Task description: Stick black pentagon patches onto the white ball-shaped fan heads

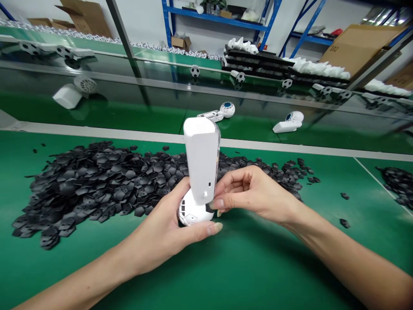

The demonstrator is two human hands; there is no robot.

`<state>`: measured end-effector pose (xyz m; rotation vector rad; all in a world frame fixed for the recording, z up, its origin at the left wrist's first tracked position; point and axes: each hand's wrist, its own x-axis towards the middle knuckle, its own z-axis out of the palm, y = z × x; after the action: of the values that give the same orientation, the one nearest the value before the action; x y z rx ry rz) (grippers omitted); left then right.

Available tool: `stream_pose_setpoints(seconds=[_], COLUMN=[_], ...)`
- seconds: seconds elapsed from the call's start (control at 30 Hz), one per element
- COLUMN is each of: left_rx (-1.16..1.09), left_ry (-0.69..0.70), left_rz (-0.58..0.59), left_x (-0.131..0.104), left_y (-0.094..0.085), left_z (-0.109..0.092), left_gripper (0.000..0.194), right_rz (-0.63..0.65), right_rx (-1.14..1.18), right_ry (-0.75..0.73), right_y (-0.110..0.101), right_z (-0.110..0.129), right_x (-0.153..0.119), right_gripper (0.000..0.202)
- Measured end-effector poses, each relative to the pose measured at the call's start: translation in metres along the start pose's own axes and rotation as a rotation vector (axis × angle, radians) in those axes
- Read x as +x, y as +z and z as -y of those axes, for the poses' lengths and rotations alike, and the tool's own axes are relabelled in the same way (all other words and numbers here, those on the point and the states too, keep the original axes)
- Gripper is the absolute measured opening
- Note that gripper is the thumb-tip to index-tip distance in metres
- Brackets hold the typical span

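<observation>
A white plastic device (203, 163) with a flat upright arm and a round ball-shaped base is held above the green table. My left hand (171, 228) wraps round the base, its thumb across the near side. With thumb and fingers pinched, my right hand (241, 189) presses a small black plastic piece (209, 208) against the right side of the base. Part of that piece is hidden by the fingertips. Behind both hands spreads a big heap of black pentagon-shaped pieces (106, 176).
On the green conveyor beyond a pale rail (129, 132) lie several white devices, one of them (288, 122) at the right. A few loose black pieces (345, 223) and a second black heap (398, 183) are on the right. Farther back stand cardboard boxes (358, 51) and blue shelving (216, 18).
</observation>
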<state>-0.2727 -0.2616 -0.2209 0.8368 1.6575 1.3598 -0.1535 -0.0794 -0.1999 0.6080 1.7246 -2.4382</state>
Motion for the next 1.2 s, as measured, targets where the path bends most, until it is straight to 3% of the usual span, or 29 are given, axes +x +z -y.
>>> stream_pose_setpoints(seconds=[0.2,0.37,0.47,0.6,0.73,0.8,0.87,1.0,1.1,1.2], left_rx=[0.045,0.040,0.019,-0.003,-0.026,-0.008,0.021,0.037,0.043,0.038], left_ry=[0.018,0.054,0.075,0.071,0.037,0.091,0.170,0.248,0.263,0.284], left_rz=[-0.044,-0.103,-0.119,-0.148,-0.197,-0.196,-0.167,-0.069,-0.024,-0.013], left_x=[0.002,0.002,0.000,-0.001,0.003,0.004,0.003,0.000,0.000,0.002], left_y=[-0.001,0.000,0.001,0.001,-0.001,-0.001,0.001,0.003,0.002,-0.001], left_z=[0.008,0.009,0.007,0.004,0.001,-0.001,-0.002,-0.005,-0.007,-0.009], left_gripper=[0.044,0.044,0.037,0.028,0.027,0.024,0.021,0.020,0.022,0.023], right_rz=[-0.081,-0.070,-0.069,-0.014,0.081,0.038,0.030,0.269,0.279,0.263], right_rx=[0.028,0.061,0.100,0.138,0.024,-0.105,-0.171,0.001,0.088,0.119], right_ry=[0.004,-0.002,0.000,-0.011,-0.036,-0.092,-0.135,-0.063,-0.063,-0.153], right_y=[0.007,0.014,0.020,0.021,0.011,0.008,0.010,0.023,0.030,0.032], right_z=[-0.003,-0.002,-0.002,-0.003,0.001,0.000,-0.004,-0.015,-0.018,-0.018], right_x=[0.000,-0.004,-0.007,-0.013,-0.015,-0.012,-0.008,0.001,0.004,0.005], right_gripper=[0.035,0.024,0.027,0.029,0.015,0.025,0.049,0.087,0.097,0.094])
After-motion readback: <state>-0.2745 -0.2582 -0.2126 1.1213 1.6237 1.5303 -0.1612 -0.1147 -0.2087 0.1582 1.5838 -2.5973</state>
